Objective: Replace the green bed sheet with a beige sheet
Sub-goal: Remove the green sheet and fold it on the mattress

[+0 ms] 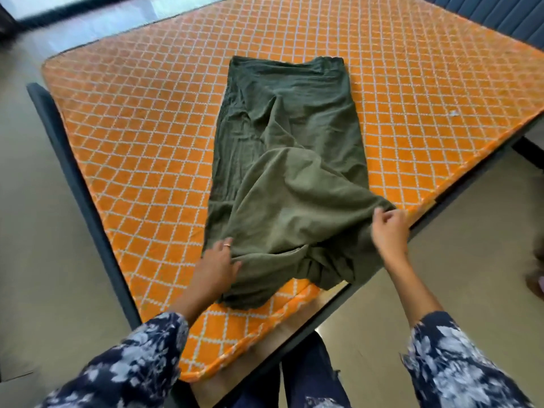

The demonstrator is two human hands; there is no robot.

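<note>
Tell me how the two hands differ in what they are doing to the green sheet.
The left hand lies flat with fingers spread on the green sheet, pressing its near left part; the right hand has curled fingers pinching the sheet's near right edge. The left hand sits over the orange mattress; the right hand is at the mattress's side edge. Both touch the sheet's near end.

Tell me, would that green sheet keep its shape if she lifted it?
Probably not. The green sheet lies in soft wrinkles and bunches where the right hand pinches its edge, so it should droop. It looks thin, likely light, and may slide over the orange mattress.
</note>
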